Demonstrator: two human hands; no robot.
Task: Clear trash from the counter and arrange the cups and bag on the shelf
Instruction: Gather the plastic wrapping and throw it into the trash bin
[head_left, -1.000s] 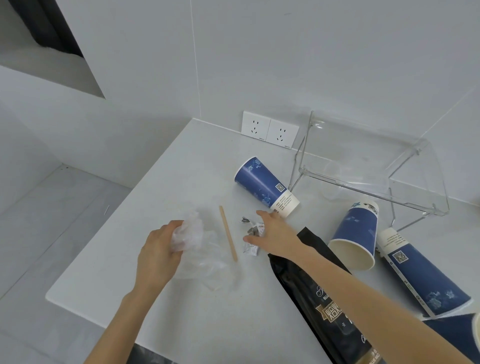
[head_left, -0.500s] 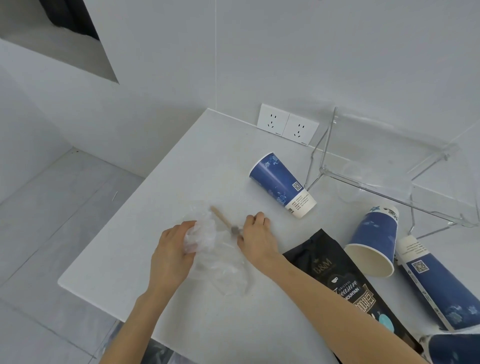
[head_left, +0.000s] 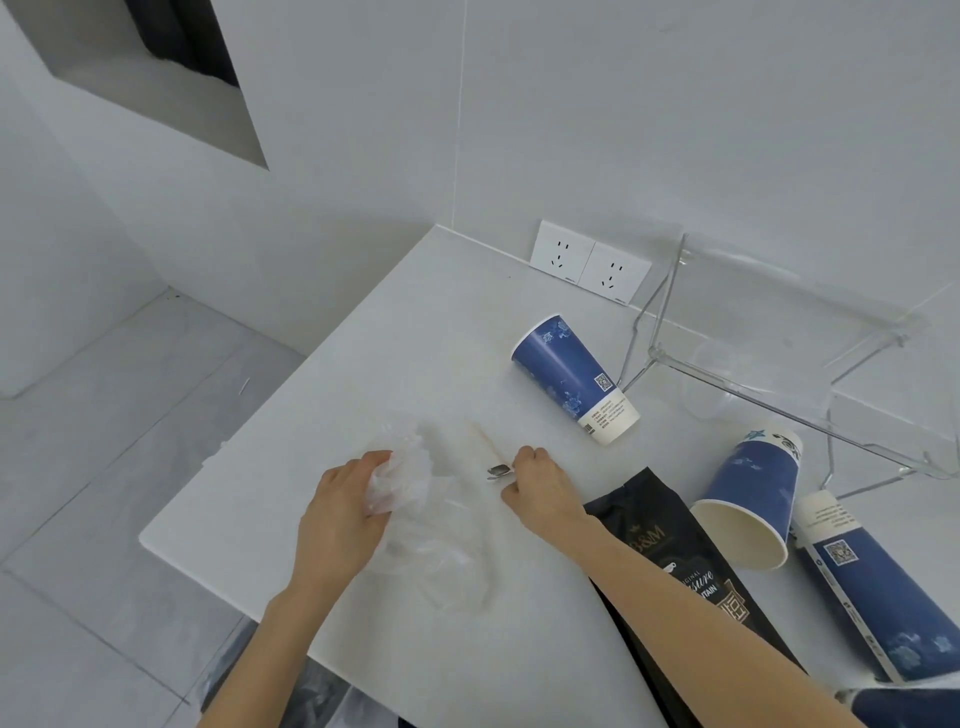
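My left hand (head_left: 345, 512) grips a crumpled clear plastic wrap (head_left: 410, 470) that spreads over the white counter (head_left: 405, 332). My right hand (head_left: 540, 486) is closed on a small silver wrapper (head_left: 500, 471) and the near end of a wooden stir stick (head_left: 483, 439). A black coffee bag (head_left: 670, 551) lies flat under my right forearm. Blue paper cups lie tipped over: one (head_left: 574, 379) near the sockets, one (head_left: 748, 499) with its mouth toward me, one (head_left: 872, 587) at the right. The clear acrylic shelf (head_left: 769, 364) stands at the back right.
A double wall socket (head_left: 589, 267) sits behind the counter. Another blue cup (head_left: 904, 704) shows at the bottom right corner. The counter's left edge drops to a grey tiled floor (head_left: 104, 415). A dark lined bin (head_left: 270, 686) shows under the front edge.
My right hand picked up the silver wrapper and the stir stick's end and drew them left toward the plastic wrap. My left hand kept its hold on the wrap.
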